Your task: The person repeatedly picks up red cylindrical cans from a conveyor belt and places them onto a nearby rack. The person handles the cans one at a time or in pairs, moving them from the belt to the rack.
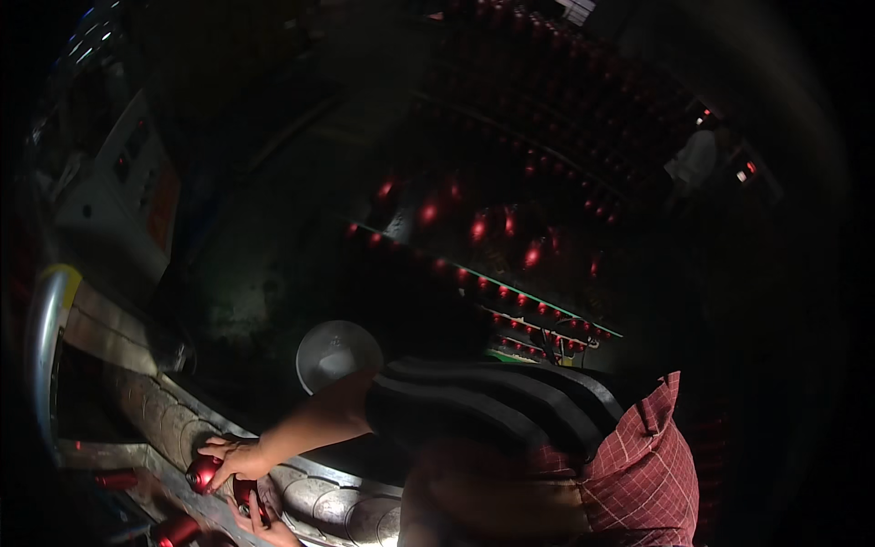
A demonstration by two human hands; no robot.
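Observation:
My right hand reaches in from the right, with a bare forearm below a black-and-grey striped sleeve. Its fingers curl over a shiny red metal bottle, which lies tilted with one end toward the left. Just below, near the lower edge, my left hand is closed round a second red metal bottle, partly hidden by the fingers. Both hands are over a curved metal conveyor track made of overlapping rounded plates.
More red bottles lie at the lower left beside a metal rail. A pale round basin stands past my forearm. Rows of red bottles hang or stand farther off. A control cabinet is at left; another person is far right.

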